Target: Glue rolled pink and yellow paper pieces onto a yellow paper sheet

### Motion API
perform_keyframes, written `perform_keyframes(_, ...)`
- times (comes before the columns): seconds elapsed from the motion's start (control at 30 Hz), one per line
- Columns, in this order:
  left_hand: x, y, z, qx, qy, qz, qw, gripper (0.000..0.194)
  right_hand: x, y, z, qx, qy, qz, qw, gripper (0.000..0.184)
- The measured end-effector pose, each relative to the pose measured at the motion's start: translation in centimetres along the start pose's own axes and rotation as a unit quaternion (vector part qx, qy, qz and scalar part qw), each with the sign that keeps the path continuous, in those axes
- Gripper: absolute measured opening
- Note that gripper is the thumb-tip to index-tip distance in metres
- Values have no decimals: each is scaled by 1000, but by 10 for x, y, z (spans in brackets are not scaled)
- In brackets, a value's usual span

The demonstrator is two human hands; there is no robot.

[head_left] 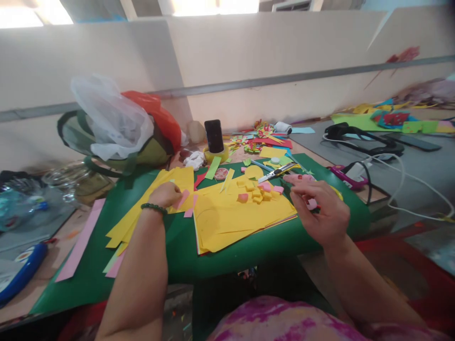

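My left hand (164, 195), with a green bead bracelet at its wrist, rests on the yellow paper strips (142, 213). Its fingers are curled in at the end of a pink paper strip (183, 199). Over the right end of the yellow paper stack (227, 220) is my right hand (322, 210), its thumb and fingers drawn together. A bit of pink paper (312, 204) shows between them; whether it is gripped is unclear. Small folded yellow pieces (256, 193) lie on the stack. A utility knife (278, 173) lies just beyond the right fingers.
A green mat (181, 255) covers the table. Behind stand a phone (213, 136) on a yellow holder, a bag (142, 158) with plastic bags, and paper flowers (265, 130). At right are a black headband-like device (362, 137) and a white cable (401, 184). A blue object (26, 270) lies left.
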State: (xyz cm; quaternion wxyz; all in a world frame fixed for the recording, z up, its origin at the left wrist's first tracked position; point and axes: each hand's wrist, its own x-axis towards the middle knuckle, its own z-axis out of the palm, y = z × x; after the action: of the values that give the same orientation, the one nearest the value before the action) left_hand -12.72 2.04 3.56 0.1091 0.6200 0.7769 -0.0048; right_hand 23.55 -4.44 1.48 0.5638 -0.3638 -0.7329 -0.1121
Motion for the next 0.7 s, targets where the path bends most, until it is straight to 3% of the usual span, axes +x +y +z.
perform_keyframes(0.1, -5, 6, -7, -51, 52, 2, 997, 16, -6, 16, -9, -61, 3, 43, 997, 4)
perform_keyframes(0.17, -12, 17, -9, -221, 75, 30, 972, 16, -12, 37, -16, -123, -16, 102, 987, 16)
perform_keyframes(0.27, -27, 40, -5, -373, -3, 154, 915, 25, -20, 69, -24, -229, -59, 196, 952, 40)
perform_keyframes(0.33, -37, 57, 2, -399, -85, 222, 886, 30, -22, 83, -23, -264, -99, 246, 928, 51)
perform_keyframes(0.43, -47, 80, 17, -388, -210, 277, 854, 34, -19, 89, -11, -228, -231, 333, 885, 52)
perform_keyframes(0.5, -49, 90, 29, -359, -264, 284, 849, 33, -14, 90, 0, -205, -320, 395, 836, 48)
perform_keyframes(0.57, -48, 96, 40, -321, -286, 283, 857, 30, -10, 93, 8, -195, -357, 440, 801, 42)
perform_keyframes(0.63, -47, 99, 49, -288, -278, 271, 875, 26, -9, 95, 9, -192, -345, 459, 795, 37)
perform_keyframes(0.7, -45, 99, 53, -269, -264, 251, 892, 22, -9, 94, 1, -192, -282, 443, 829, 36)
